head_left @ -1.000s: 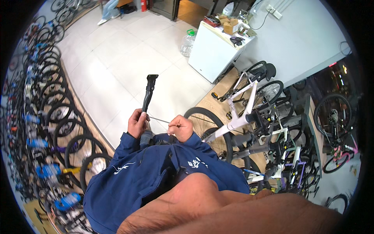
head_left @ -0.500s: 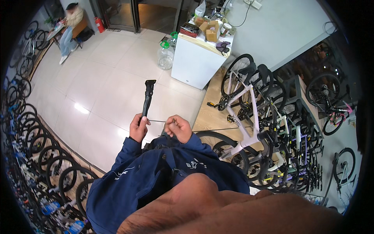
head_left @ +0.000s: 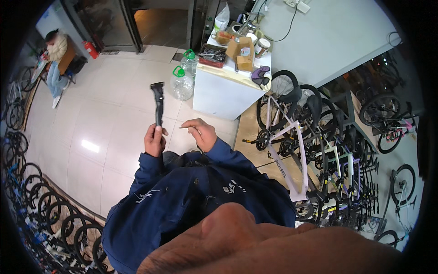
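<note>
In front of my body, my left hand (head_left: 155,139) is closed around the lower end of a black bicycle kickstand (head_left: 158,102). The stand points upward, with its wider mounting head at the top. To the right of it, my right hand (head_left: 203,134) pinches a thin metal hex key (head_left: 183,127) between thumb and fingertips. Only a short end of the key shows; the rest is hidden in the fingers. Key and kickstand are apart.
A white cabinet (head_left: 219,93) ahead carries an open cardboard box (head_left: 241,55) and a red tray of small parts (head_left: 212,55). Large clear bottles (head_left: 182,86) stand beside it. Bicycles line both sides, a pale pink frame (head_left: 299,160) nearest on the right. A person (head_left: 55,55) sits far left.
My right hand has drawn the hex key away from the kickstand. Both hands have shifted up and left in view, and the view itself has moved toward the cabinet.
</note>
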The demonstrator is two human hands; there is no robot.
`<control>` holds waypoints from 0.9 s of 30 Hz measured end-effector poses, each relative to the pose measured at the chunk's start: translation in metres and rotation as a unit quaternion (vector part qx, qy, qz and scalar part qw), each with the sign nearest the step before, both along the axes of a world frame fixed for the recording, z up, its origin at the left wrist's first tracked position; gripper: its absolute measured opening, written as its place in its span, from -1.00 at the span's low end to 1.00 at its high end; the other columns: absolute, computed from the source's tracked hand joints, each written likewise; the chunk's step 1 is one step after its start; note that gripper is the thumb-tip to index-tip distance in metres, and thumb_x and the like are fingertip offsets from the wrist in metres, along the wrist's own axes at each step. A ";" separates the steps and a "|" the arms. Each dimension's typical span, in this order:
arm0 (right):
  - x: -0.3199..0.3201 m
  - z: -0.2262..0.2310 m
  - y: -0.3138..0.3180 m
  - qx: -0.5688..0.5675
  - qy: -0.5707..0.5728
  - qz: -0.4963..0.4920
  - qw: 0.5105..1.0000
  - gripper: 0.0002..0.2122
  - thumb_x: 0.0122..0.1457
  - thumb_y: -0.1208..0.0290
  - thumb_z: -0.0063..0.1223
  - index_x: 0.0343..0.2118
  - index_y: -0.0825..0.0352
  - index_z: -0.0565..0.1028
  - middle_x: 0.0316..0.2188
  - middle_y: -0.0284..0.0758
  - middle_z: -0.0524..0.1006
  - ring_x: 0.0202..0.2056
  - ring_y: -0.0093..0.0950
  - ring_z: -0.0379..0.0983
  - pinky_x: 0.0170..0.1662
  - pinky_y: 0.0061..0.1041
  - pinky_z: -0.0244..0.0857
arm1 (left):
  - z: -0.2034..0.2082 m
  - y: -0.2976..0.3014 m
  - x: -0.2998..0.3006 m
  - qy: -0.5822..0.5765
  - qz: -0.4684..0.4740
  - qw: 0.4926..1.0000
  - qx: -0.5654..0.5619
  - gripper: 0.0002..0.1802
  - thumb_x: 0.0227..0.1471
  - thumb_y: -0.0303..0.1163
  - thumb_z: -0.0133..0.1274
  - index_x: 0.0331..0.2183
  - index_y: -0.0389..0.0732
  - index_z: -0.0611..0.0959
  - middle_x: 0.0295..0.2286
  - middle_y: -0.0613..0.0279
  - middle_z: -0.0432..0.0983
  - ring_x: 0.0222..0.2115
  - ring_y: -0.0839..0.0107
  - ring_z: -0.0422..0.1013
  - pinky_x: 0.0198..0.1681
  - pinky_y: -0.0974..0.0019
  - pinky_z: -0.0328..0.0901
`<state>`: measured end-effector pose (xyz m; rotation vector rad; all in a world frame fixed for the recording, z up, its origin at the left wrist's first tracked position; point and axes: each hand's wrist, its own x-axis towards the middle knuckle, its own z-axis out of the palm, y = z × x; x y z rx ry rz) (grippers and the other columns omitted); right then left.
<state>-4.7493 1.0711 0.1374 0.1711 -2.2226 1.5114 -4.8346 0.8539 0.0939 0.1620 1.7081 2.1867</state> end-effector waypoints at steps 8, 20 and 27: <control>-0.158 -0.102 0.139 0.094 -0.128 -0.266 0.951 -0.85 0.20 0.48 0.18 -0.17 0.27 0.58 -0.42 -0.19 0.63 -0.40 -0.28 0.60 -0.28 -0.35 0.47 | -0.037 0.016 -0.179 -0.006 -0.006 1.000 -0.028 -0.66 0.41 -0.18 -0.11 0.03 -0.21 0.49 -0.42 0.32 0.51 -0.80 0.71 0.11 -0.79 0.52 -0.01; -0.342 -0.096 0.259 0.292 -0.226 -0.416 0.831 -0.80 0.20 0.32 0.17 -0.13 0.22 0.58 -0.27 -0.18 0.64 -0.25 -0.08 0.57 -0.14 -0.11 0.44 | -0.063 0.071 -0.375 -0.080 -0.223 0.971 -0.043 -0.67 0.38 -0.24 -0.10 0.01 -0.26 0.46 -0.40 0.27 0.52 -0.77 0.70 0.16 -0.76 0.53 0.05; -0.248 -0.122 0.145 0.076 -0.308 -0.401 0.859 -0.79 0.19 0.37 0.21 -0.12 0.24 0.60 -0.38 -0.21 0.65 -0.38 -0.26 0.61 -0.28 -0.31 0.50 | -0.075 0.124 -0.393 -0.060 -0.383 0.920 -0.056 -0.73 0.37 -0.35 -0.13 0.00 -0.27 0.48 -0.38 0.28 0.55 -0.67 0.67 0.26 -0.62 0.52 0.18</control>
